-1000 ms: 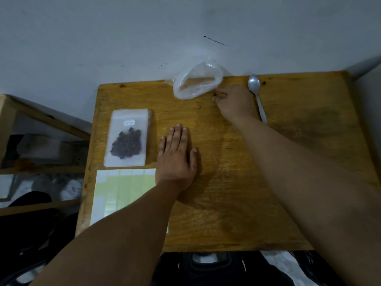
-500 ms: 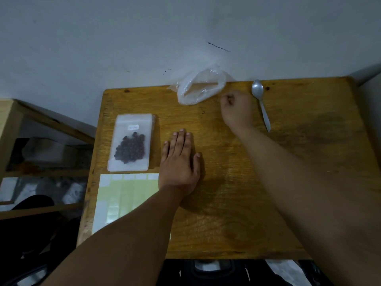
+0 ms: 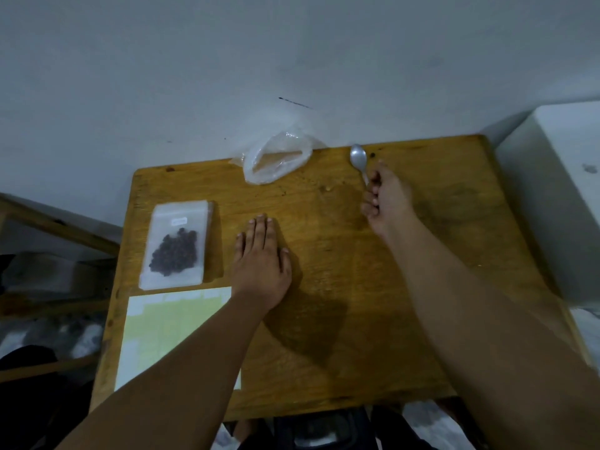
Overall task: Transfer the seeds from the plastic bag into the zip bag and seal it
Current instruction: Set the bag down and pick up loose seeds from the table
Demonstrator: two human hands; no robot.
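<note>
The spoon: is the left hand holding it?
No, the right hand grips the spoon by its handle, while the left hand lies flat on the table.

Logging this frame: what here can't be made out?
- Head view, label on the zip bag: print too small to read.
- Head view, zip bag's seal: too blurred to tell if shut.
- Head view, spoon handle: hidden in the right hand's grip.
- Head view, plastic bag: creased film hides what, if anything, is inside.
- Head view, paper sheet: partly covered by the left forearm.
</note>
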